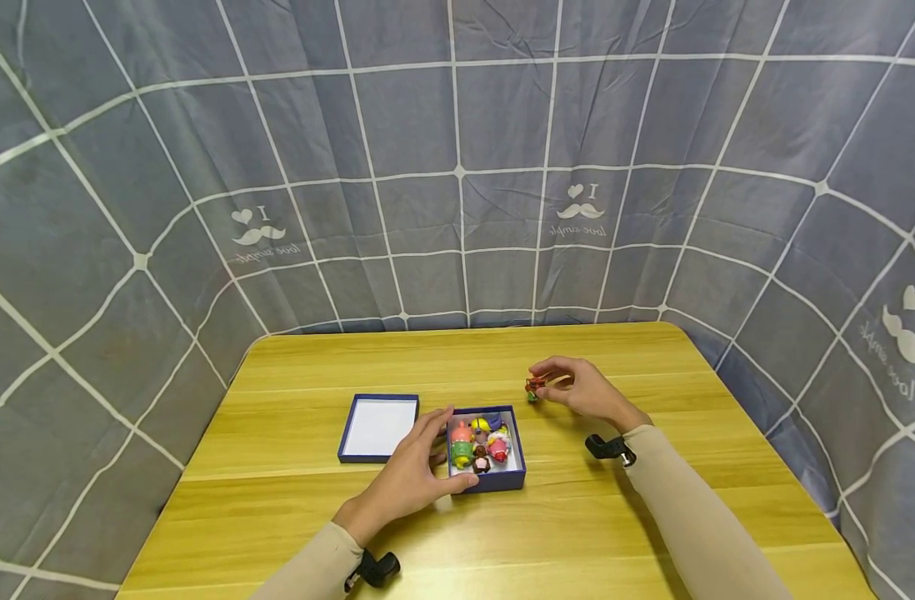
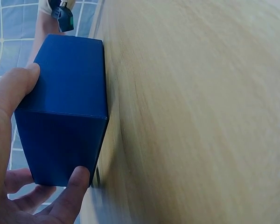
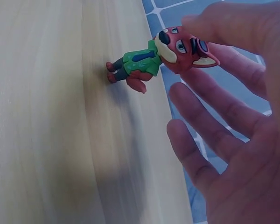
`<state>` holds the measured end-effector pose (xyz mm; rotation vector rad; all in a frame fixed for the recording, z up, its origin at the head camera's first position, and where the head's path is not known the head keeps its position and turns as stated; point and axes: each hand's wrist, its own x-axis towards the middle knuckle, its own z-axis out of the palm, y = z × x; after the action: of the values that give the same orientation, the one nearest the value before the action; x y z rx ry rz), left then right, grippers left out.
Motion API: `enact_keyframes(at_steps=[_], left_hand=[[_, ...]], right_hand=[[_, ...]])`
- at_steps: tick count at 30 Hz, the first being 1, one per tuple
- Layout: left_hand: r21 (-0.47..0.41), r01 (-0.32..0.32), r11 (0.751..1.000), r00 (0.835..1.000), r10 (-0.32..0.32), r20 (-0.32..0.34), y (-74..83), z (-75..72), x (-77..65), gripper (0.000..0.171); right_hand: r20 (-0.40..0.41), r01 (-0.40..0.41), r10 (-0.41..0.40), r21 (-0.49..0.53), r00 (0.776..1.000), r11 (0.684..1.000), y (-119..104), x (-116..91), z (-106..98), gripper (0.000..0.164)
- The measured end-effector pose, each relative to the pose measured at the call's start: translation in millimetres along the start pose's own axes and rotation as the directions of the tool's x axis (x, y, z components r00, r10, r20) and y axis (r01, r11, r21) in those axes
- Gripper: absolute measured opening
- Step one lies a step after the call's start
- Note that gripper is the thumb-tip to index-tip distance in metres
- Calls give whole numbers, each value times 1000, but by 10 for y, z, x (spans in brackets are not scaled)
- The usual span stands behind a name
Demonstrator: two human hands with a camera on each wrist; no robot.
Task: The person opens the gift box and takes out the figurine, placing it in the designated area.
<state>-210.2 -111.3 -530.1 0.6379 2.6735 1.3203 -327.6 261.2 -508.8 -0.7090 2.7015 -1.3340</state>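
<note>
An open-topped, rectangular dark blue box with a white interior (image 1: 506,481) is gripped by the left hand (image 1: 407,477), its thumb set against the near side and its fingers spread along the left side. Small, multicoloured figures (image 1: 462,452) are held inside. A small red fox figure in a green shirt and dark tie (image 3: 142,59) is pinched by the head between the thumb and forefinger of the right hand (image 1: 585,393); the other fingers are loosely extended. The fox is held between the box and the right edge of the yellow, wood-grained tabletop (image 1: 551,533); whether its feet touch cannot be told. A shallow, blue-rimmed, white-lined lid (image 1: 378,427) is placed toward the left edge.
</note>
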Motion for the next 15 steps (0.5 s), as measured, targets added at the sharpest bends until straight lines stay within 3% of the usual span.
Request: enact_keyframes(at_steps=[15], left_hand=[[-12,6,1000,1000,-6,-2,20,-10,5,119]], right_hand=[[-57,69,-76,-114,995,991,-220,-39,-78,39]])
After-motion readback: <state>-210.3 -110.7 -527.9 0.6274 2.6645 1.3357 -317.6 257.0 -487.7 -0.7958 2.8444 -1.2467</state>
